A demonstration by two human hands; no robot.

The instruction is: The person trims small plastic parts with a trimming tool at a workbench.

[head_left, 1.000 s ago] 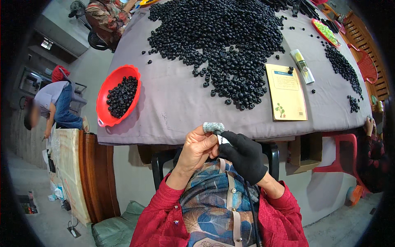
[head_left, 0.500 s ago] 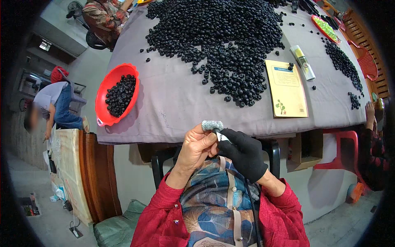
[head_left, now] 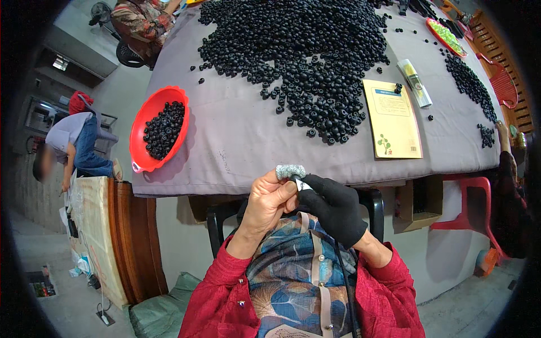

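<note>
The left hand (head_left: 267, 200) is bare apart from a grey finger cover (head_left: 291, 171); its thumb and fingers are drawn together in a pinch. The right hand (head_left: 335, 211) wears a black glove and is likewise closed, its fingertips meeting those of the left hand just off the near edge of the surface (head_left: 225, 129). A white piece (head_left: 302, 185) shows at the junction; whether it is held or fixed to the glove cannot be determined, nor can any bead pinched behind the fingertips be confirmed. With both hands engaged at this point, the operation appears to be in mid-cycle. Beyond the hands, the black beads lie in separate lots. The main heap (head_left: 293, 39) covers the far middle of the surface, spilling toward the near edge. To its left, the red bowl (head_left: 137, 135) contains a much smaller lot (head_left: 164, 127). To its right, past the booklet (head_left: 393, 121) and the white packet (head_left: 414, 83), a loose band of beads (head_left: 468, 87) follows the side edge. Judged by quantity, most of the stock is outside the bowl, so much handling appears outstanding. Finished and unfinished beads cannot be distinguished at this scale.
</note>
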